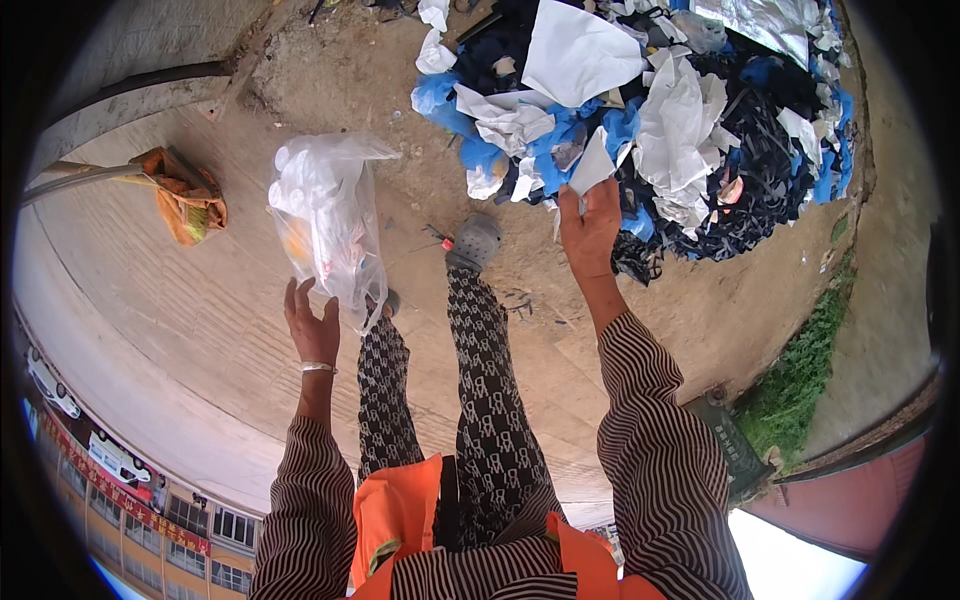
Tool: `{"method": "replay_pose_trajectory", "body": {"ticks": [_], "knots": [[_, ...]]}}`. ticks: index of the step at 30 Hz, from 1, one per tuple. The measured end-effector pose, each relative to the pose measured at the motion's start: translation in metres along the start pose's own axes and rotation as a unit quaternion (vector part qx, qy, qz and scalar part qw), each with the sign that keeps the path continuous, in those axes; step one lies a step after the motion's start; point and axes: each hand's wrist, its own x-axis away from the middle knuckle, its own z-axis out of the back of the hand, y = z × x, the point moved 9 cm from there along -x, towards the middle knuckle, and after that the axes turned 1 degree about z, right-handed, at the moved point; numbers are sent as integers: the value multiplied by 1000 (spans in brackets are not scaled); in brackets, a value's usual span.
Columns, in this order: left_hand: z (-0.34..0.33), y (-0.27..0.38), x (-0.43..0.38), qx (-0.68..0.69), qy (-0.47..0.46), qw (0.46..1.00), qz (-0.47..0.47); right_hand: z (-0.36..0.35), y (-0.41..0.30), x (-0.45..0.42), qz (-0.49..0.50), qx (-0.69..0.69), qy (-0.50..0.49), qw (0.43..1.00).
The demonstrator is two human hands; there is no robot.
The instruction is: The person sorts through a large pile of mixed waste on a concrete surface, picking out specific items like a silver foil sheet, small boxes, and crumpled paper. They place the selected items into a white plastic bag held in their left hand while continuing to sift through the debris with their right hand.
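My right hand (592, 225) reaches to the near edge of a waste heap, with a piece of white sheet (592, 166) between thumb and fingers. The heap holds crumpled white sheets (679, 124), blue plastic film (439, 101) and dark fabric strips (757, 142). To the left, a clear plastic bag (326, 217) filled with pale, cup-like items stands on the ground. My left hand (313, 322) is beside its lower end, fingers apart, and holds nothing; whether a fingertip touches the bag cannot be told.
My grey clog (475, 241) stands between bag and heap. At the left lies an orange cloth-like container (180, 196) with long handles. Small dark scraps (525, 302) lie on the ground. Green weeds (795, 382) and a dark green bin (727, 442) are at the lower right.
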Motion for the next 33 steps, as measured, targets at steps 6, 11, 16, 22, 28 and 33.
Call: {"method": "replay_pose_trajectory", "body": {"ticks": [6,11,16,22,28,33], "knots": [[-133,183,-8,630,-397,600,293,-70,-78,69,115,-155,-301,934],[-146,73,-63,187,-140,970,-74,-136,-72,-8,70,-199,-330,920],[-188,56,-25,540,-180,734,370,-159,47,-98,177,270,-155,934],[-188,44,-9,534,-201,740,356,-137,85,-108,102,291,-196,931],[-159,66,-40,568,-192,721,346,-13,81,-201,-186,-51,-83,978],[-124,127,-71,598,-188,716,308,24,73,-226,-282,-445,-76,847]]}}
